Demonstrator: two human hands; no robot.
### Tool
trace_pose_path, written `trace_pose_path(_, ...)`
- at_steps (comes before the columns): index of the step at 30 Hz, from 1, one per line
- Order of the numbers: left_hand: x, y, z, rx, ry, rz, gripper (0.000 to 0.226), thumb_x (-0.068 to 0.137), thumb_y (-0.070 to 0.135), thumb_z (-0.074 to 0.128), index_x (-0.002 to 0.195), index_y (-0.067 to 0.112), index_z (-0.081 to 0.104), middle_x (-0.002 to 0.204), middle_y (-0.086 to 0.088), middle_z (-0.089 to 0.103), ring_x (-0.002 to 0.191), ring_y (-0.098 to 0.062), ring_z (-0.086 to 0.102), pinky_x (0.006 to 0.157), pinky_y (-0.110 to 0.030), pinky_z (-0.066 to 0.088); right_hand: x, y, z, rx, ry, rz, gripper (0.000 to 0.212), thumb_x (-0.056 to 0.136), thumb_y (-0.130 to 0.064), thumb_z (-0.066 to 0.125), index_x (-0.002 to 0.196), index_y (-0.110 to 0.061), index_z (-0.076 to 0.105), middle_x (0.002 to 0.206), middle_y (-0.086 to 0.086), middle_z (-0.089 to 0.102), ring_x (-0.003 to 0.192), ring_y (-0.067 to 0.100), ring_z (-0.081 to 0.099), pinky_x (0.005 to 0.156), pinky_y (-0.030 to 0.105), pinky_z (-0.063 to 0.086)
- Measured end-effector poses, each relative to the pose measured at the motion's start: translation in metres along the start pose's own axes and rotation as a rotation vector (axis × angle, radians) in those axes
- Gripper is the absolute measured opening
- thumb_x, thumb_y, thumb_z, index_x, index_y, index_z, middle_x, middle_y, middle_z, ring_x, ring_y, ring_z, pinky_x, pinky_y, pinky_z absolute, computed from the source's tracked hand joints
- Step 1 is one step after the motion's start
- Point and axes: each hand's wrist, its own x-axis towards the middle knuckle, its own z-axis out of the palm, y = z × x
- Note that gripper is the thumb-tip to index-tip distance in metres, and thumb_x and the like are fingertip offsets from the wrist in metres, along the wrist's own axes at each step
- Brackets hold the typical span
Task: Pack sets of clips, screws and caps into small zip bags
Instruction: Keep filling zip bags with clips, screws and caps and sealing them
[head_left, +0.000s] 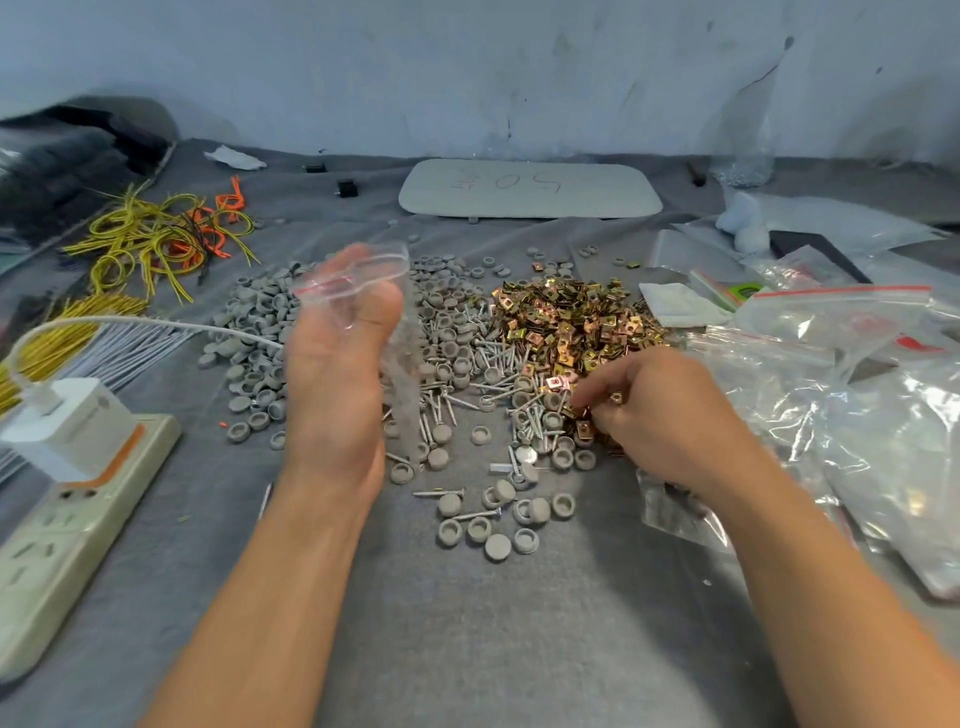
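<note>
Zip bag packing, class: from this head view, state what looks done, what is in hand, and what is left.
Done: one filled bag lies by the right wrist, seemingly packed. In hand: the left hand holds up a clear zip bag while the right hand pinches clips from their pile. Left: large heaps of caps, screws and clips lie loose.

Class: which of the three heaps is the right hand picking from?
The gold clips: the right hand pinches some at their near edge; the screws and grey caps lie further left.
</note>
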Motion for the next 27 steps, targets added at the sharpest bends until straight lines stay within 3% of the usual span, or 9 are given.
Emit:
trace_pose_path(3, -0.004, -0.006, -0.002, 0.469, 0.035, 0.188, 0.056, 0.089, 0.028, 0.078, 0.139, 0.033, 0.055, 0.123, 0.013, 0.069, 0.106, -0.002, 0.067, 0.089, -0.025, 0.057, -0.004, -0.002, -0.007, -0.080, -0.055, 0.001, 0.026, 0.089, -0.015, 0.075, 0.084, -0.041, 0.074, 0.093, -0.015, 0.073, 0.068, -0.005, 0.059, 0.057, 0.011, 0.041)
trace_pose_path(5, -0.008, -0.012, 0.002, 0.749, -0.052, 0.132, 0.063, 0.085, 0.033, 0.079, 0.139, 0.048, 0.050, 0.126, 0.017, 0.065, 0.104, -0.008, 0.067, 0.091, -0.038, 0.058, -0.004, -0.003, -0.008, -0.205, -0.008, 0.022, 0.026, 0.089, -0.018, 0.072, 0.079, -0.042, 0.070, 0.092, -0.013, 0.074, 0.082, 0.008, 0.065, 0.074, 0.024, 0.051)
trace_pose_path(8, -0.014, -0.020, 0.009, 1.035, -0.235, 0.030, 0.069, 0.086, 0.038, 0.078, 0.143, 0.054, 0.042, 0.136, 0.005, 0.060, 0.129, -0.029, 0.055, 0.105, -0.058, 0.048, -0.004, -0.007, -0.004, -0.250, 0.075, 0.018, 0.019, 0.091, -0.021, 0.068, 0.088, -0.036, 0.078, 0.096, -0.007, 0.076, 0.095, 0.022, 0.068, 0.096, 0.038, 0.053)
trace_pose_path(11, -0.017, -0.021, 0.013, 1.076, -0.271, 0.013, 0.076, 0.085, 0.034, 0.080, 0.145, 0.054, 0.039, 0.134, 0.009, 0.057, 0.141, -0.034, 0.043, 0.113, -0.061, 0.039, -0.004, -0.011, 0.000, -0.214, 0.045, -0.016, 0.013, 0.092, -0.026, 0.071, 0.093, -0.033, 0.082, 0.096, -0.008, 0.077, 0.095, 0.021, 0.069, 0.092, 0.038, 0.058)
trace_pose_path(14, -0.019, -0.022, 0.012, 1.094, -0.303, 0.041, 0.088, 0.080, 0.028, 0.080, 0.150, 0.050, 0.032, 0.117, 0.025, 0.046, 0.137, -0.020, 0.043, 0.122, -0.054, 0.031, 0.000, -0.005, 0.003, -0.156, 0.066, -0.010, 0.010, 0.092, -0.025, 0.073, 0.090, -0.031, 0.081, 0.096, -0.009, 0.077, 0.091, 0.017, 0.068, 0.088, 0.036, 0.058)
trace_pose_path(18, -0.021, -0.019, 0.016, 1.033, -0.336, 0.062, 0.099, 0.074, 0.026, 0.075, 0.155, 0.050, 0.022, 0.148, 0.022, 0.041, 0.131, 0.002, 0.032, 0.121, -0.040, 0.028, -0.002, 0.004, 0.002, 0.019, 0.152, 0.028, 0.013, 0.094, -0.023, 0.071, 0.086, -0.031, 0.078, 0.075, -0.021, 0.064, 0.072, 0.000, 0.058, 0.068, 0.024, 0.047)
trace_pose_path(21, -0.023, -0.017, 0.018, 1.039, -0.317, 0.117, 0.091, 0.074, 0.022, 0.073, 0.152, 0.047, 0.031, 0.133, 0.025, 0.046, 0.114, 0.014, 0.027, 0.124, -0.050, 0.027, -0.004, 0.005, 0.001, -0.121, 0.090, 0.036, 0.014, 0.093, -0.020, 0.070, 0.087, -0.031, 0.077, 0.084, -0.007, 0.073, 0.081, 0.018, 0.068, 0.080, 0.037, 0.059)
trace_pose_path(24, -0.025, -0.016, 0.020, 1.049, -0.316, 0.126, 0.088, 0.074, 0.017, 0.072, 0.151, 0.043, 0.038, 0.123, 0.030, 0.039, 0.095, 0.031, 0.020, 0.125, -0.048, 0.021, -0.002, 0.000, 0.004, -0.100, 0.126, 0.062, 0.028, 0.087, -0.007, 0.069, 0.095, -0.033, 0.079, 0.102, -0.005, 0.076, 0.087, 0.021, 0.068, 0.087, 0.041, 0.060)
trace_pose_path(27, -0.029, -0.014, 0.023, 1.011, -0.305, 0.128, 0.085, 0.069, 0.020, 0.066, 0.149, 0.042, 0.043, 0.113, 0.039, 0.038, 0.105, 0.043, 0.018, 0.124, -0.050, 0.027, 0.007, -0.013, 0.010, 0.018, 0.215, -0.003, 0.023, 0.094, -0.014, 0.067, 0.096, -0.030, 0.082, 0.103, -0.005, 0.077, 0.087, 0.020, 0.066, 0.088, 0.042, 0.059)
